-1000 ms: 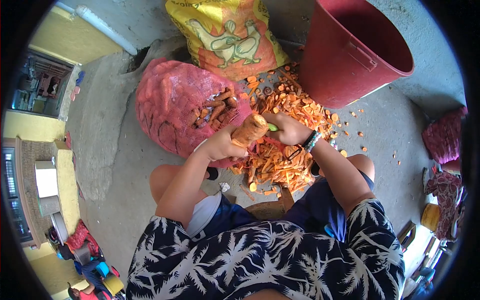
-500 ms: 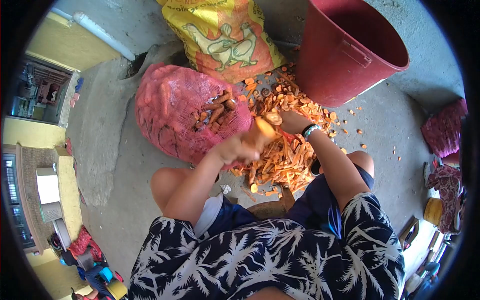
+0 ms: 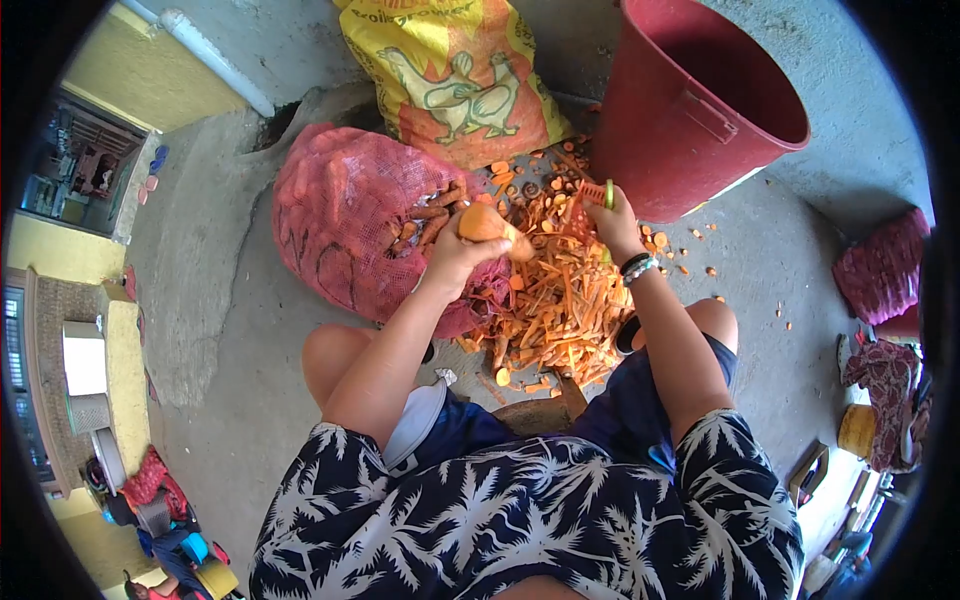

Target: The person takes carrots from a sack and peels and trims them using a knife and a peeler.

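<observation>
My left hand (image 3: 455, 262) is closed round an orange carrot (image 3: 484, 223), whose smooth, peeled end faces up and whose narrower part points right. To the right, my right hand (image 3: 615, 222) grips a peeler (image 3: 598, 194) with a red part and a green part. Between and below the hands lies a heap of orange peelings and round slices (image 3: 568, 315) on the floor. Just left of the heap is a pink mesh sack (image 3: 335, 215), with unpeeled brown-orange carrots (image 3: 432, 215) showing at its opening.
A yellow and orange sack with printed chickens (image 3: 465, 95) stands behind the heap. The tall red bin (image 3: 650, 120) is at the back right. A purple sack (image 3: 880, 268) lies far right. My knees flank the heap. A person is partly visible at bottom left.
The hands have moved apart. My left hand has turned the carrot and moved it up and left. My right hand has risen to the right, bringing the peeler into clearer view.
</observation>
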Tool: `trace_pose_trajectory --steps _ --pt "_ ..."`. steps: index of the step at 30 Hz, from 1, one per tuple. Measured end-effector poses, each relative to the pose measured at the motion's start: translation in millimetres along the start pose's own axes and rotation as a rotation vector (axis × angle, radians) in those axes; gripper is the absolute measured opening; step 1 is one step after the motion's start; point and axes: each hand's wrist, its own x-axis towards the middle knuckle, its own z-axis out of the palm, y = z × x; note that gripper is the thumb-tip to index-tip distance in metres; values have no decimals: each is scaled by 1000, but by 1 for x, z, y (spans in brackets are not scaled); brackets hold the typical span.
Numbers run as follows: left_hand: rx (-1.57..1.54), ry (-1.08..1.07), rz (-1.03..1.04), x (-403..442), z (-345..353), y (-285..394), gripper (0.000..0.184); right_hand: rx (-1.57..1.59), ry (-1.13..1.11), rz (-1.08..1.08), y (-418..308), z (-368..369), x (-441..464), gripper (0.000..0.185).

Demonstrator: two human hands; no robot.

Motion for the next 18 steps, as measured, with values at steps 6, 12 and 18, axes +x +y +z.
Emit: trace_pose_trajectory --steps 6,12,18 --pt "-640 -5 -125 -12 16 27 35 1589 -91 737 -70 -36 -42 9" --pt "-482 -228 -351 -43 41 34 34 1654 -48 663 -98 -47 -54 10" --pt "-793 -89 -431 -35 53 22 37 1313 1 265 -101 -66 -67 18"
